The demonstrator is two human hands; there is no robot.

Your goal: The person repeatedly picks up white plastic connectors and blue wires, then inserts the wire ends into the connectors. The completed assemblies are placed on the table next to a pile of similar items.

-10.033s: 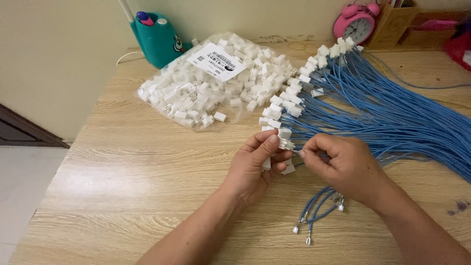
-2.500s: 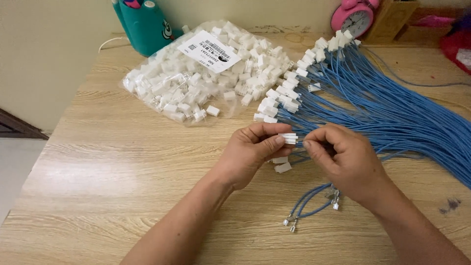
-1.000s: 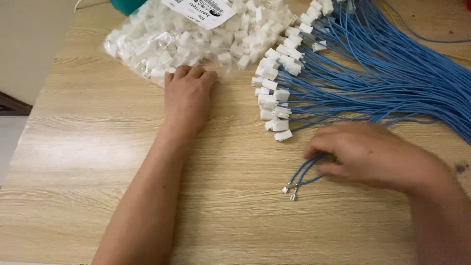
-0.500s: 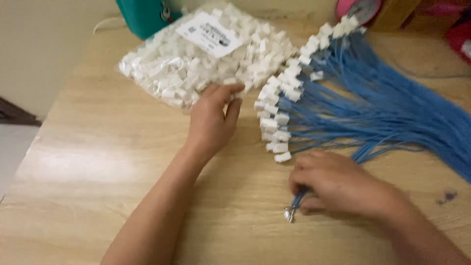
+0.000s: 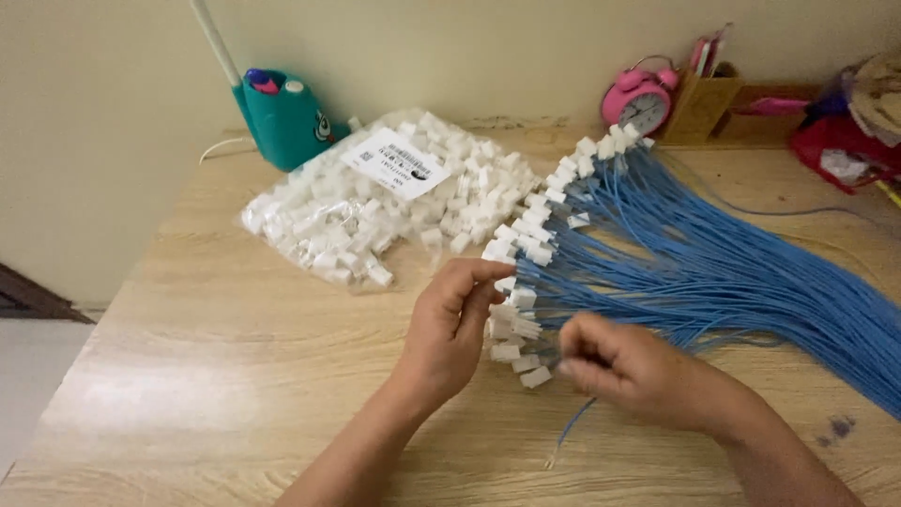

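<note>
Blue wire (image 5: 574,430) trails toward lower frame from our right hand (image 5: 627,364) pinching it; left hand (image 5: 453,324), fingers curled around nothing we can make out, sits just left.

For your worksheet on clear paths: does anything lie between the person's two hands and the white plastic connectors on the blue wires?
Nothing visible does. The left hand and right hand are already at the row of white plastic connectors ending the blue wires.
</note>
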